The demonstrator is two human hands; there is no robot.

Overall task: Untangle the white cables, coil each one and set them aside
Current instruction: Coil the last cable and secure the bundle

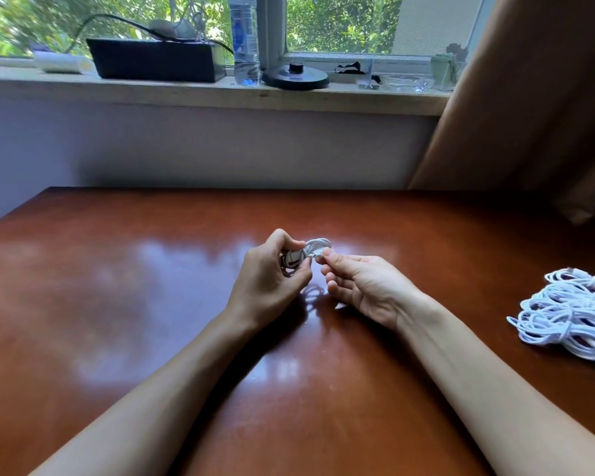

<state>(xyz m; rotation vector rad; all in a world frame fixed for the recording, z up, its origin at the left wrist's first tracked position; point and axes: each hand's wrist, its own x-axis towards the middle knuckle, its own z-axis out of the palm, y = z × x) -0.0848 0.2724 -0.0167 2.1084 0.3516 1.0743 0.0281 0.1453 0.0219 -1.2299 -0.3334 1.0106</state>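
A small coiled white cable [315, 247] is held above the middle of the brown table [117, 269]. My left hand [272, 273] grips the coil with curled fingers and thumb. My right hand [361, 281], palm up, pinches the cable's end plug between thumb and forefinger right beside the coil. A pile of white cables [571, 310] lies on the table at the right edge, apart from both hands; I cannot tell how far it is tangled.
The table stands against a wall under a window sill [186, 87]. On the sill are a black box [155, 60], a plastic water bottle [244, 39], a round black base [296, 77] and small items. A brown curtain [529, 97] hangs at the right.
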